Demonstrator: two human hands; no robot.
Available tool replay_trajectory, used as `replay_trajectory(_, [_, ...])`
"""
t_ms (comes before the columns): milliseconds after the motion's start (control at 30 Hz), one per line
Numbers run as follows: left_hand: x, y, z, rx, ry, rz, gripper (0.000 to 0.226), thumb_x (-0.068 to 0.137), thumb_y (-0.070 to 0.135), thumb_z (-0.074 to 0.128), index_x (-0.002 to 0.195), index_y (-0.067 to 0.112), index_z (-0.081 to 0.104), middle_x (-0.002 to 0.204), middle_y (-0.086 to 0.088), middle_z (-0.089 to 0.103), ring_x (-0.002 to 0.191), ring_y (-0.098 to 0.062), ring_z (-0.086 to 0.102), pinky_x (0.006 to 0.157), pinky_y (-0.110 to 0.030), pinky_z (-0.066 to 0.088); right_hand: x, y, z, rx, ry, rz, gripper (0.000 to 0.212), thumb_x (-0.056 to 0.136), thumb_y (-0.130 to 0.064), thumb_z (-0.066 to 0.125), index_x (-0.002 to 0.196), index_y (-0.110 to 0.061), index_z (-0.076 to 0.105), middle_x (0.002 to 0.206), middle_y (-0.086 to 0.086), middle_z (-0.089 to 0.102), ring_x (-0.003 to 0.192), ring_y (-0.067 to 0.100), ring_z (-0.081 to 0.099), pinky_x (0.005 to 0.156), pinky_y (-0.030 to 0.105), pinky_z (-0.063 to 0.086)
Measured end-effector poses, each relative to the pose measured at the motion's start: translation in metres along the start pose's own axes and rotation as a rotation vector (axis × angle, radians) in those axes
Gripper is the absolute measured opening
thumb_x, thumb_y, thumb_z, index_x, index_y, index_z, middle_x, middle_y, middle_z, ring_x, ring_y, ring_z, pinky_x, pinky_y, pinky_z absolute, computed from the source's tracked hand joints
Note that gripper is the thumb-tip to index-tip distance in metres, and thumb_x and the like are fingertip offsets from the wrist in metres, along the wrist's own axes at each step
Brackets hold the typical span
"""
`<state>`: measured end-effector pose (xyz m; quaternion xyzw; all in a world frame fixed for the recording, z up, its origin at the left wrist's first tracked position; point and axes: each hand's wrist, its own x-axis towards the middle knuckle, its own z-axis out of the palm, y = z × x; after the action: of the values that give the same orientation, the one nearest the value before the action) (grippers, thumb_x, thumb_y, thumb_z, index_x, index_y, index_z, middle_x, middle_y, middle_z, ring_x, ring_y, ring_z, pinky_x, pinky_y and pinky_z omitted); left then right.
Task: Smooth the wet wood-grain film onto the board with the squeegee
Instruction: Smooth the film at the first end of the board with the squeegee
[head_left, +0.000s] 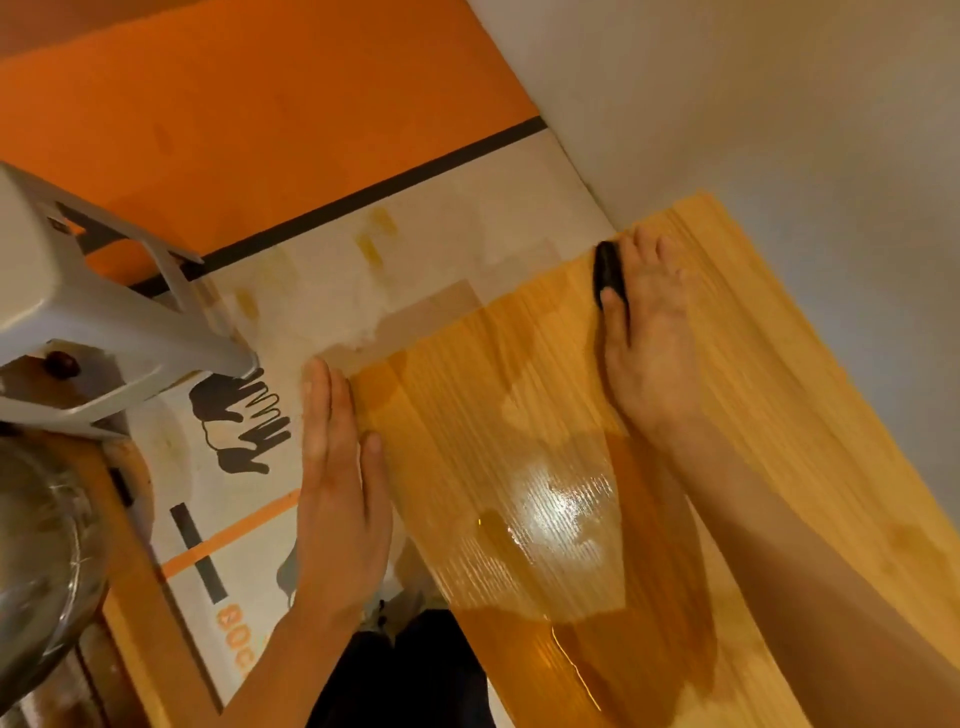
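Observation:
A long board (810, 415) covered with wet, glossy wood-grain film (467, 415) runs from the lower middle to the upper right. Puddles of water shine on the film near its middle. My right hand (649, 332) lies near the board's far end, fingers stretched out, thumb hooked over a small black squeegee (609, 270) that it presses onto the film. My left hand (343, 467) rests flat with straight fingers on the board's left edge.
A printed white and orange sheet (218, 493) lies under the board on the left. A grey plastic stool (78, 312) stands at the far left above a metal bowl (41, 545). A pale wall (779, 104) borders the board's right side.

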<state>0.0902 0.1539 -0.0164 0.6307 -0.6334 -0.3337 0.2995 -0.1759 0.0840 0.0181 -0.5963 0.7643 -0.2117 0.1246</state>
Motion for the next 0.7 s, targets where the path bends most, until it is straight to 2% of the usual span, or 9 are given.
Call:
replay_trajectory(100, [-0.002, -0.001, 0.001, -0.03, -0.003, 0.014, 0.059, 0.11, 0.037, 0.026, 0.163, 0.022, 0.005, 0.171, 0.014, -0.003, 0.156, -0.002, 0.002, 0.12, -0.008, 0.013, -0.014, -0.049, 0.025, 0.04, -0.119, -0.196, 0.049, 0.106, -0.028, 0.033, 0.151, -0.009, 0.03, 0.16, 0.007, 0.024, 0.151, 0.022, 0.01, 0.124, 0.04, 0.01])
replay_trajectory(133, [-0.001, -0.002, 0.001, -0.029, -0.007, 0.031, 0.06, 0.109, 0.039, 0.025, 0.163, 0.023, 0.005, 0.171, 0.015, -0.004, 0.156, -0.001, 0.003, 0.123, -0.015, 0.016, -0.017, -0.058, 0.033, 0.044, -0.159, -0.26, 0.048, 0.106, -0.026, 0.034, 0.151, -0.009, 0.032, 0.16, 0.008, 0.025, 0.151, 0.022, 0.011, 0.124, 0.04, 0.01])
replay_trajectory(167, [0.001, -0.004, 0.002, -0.026, -0.015, 0.049, 0.06, 0.109, 0.039, 0.025, 0.164, 0.022, 0.006, 0.171, 0.015, -0.005, 0.156, -0.003, 0.004, 0.126, -0.028, 0.021, -0.018, -0.063, 0.036, 0.035, -0.177, -0.308, 0.047, 0.105, -0.024, 0.035, 0.15, -0.008, 0.033, 0.159, 0.009, 0.026, 0.15, 0.023, 0.013, 0.124, 0.042, 0.012])
replay_trajectory(233, [0.003, -0.007, 0.003, -0.027, -0.028, 0.071, 0.059, 0.11, 0.037, 0.025, 0.164, 0.02, 0.007, 0.171, 0.015, -0.005, 0.158, -0.01, 0.007, 0.123, -0.052, 0.029, -0.027, -0.057, 0.032, 0.02, -0.179, -0.333, 0.047, 0.104, -0.018, 0.039, 0.15, -0.006, 0.033, 0.159, 0.009, 0.026, 0.15, 0.024, 0.014, 0.123, 0.046, 0.015])
replay_trajectory(300, [0.005, -0.008, 0.004, -0.042, -0.017, 0.08, 0.058, 0.111, 0.034, 0.026, 0.163, 0.017, 0.009, 0.171, 0.012, -0.004, 0.158, -0.013, 0.008, 0.12, -0.058, 0.032, -0.058, -0.042, 0.016, 0.023, -0.212, -0.295, 0.048, 0.104, -0.017, 0.04, 0.15, -0.008, 0.032, 0.16, 0.006, 0.024, 0.151, 0.021, 0.012, 0.122, 0.047, 0.016])
replay_trajectory(400, [0.002, -0.007, 0.008, -0.069, 0.004, 0.075, 0.057, 0.111, 0.03, 0.027, 0.162, 0.013, 0.009, 0.172, 0.006, -0.002, 0.158, -0.009, 0.003, 0.125, -0.054, 0.023, -0.12, -0.023, -0.013, 0.018, -0.276, -0.242, 0.048, 0.103, -0.02, 0.038, 0.15, -0.01, 0.033, 0.161, 0.002, 0.024, 0.151, 0.019, 0.013, 0.121, 0.049, 0.017])
replay_trajectory(467, [0.001, -0.005, 0.009, -0.09, 0.01, 0.072, 0.057, 0.11, 0.029, 0.026, 0.162, 0.012, 0.008, 0.172, 0.004, -0.002, 0.157, -0.006, 0.002, 0.128, -0.046, 0.017, -0.129, -0.02, -0.018, 0.017, -0.291, -0.266, 0.048, 0.102, -0.022, 0.037, 0.148, -0.009, 0.036, 0.16, 0.003, 0.026, 0.15, 0.02, 0.016, 0.12, 0.048, 0.018])
replay_trajectory(600, [0.005, -0.002, 0.01, -0.124, 0.017, 0.059, 0.056, 0.11, 0.026, 0.027, 0.162, 0.011, 0.009, 0.172, 0.001, 0.0, 0.157, -0.005, 0.002, 0.124, -0.017, 0.012, -0.058, -0.048, 0.015, 0.004, -0.281, -0.335, 0.047, 0.104, -0.019, 0.039, 0.148, -0.006, 0.035, 0.159, 0.008, 0.028, 0.15, 0.02, 0.015, 0.123, 0.043, 0.016])
replay_trajectory(700, [0.004, -0.002, 0.01, -0.114, 0.016, 0.072, 0.056, 0.11, 0.022, 0.028, 0.162, 0.007, 0.01, 0.172, -0.003, 0.001, 0.157, -0.005, 0.003, 0.122, -0.011, 0.011, -0.03, -0.06, 0.031, 0.018, -0.243, -0.329, 0.047, 0.104, -0.015, 0.041, 0.15, -0.005, 0.032, 0.159, 0.009, 0.026, 0.151, 0.021, 0.012, 0.123, 0.043, 0.014])
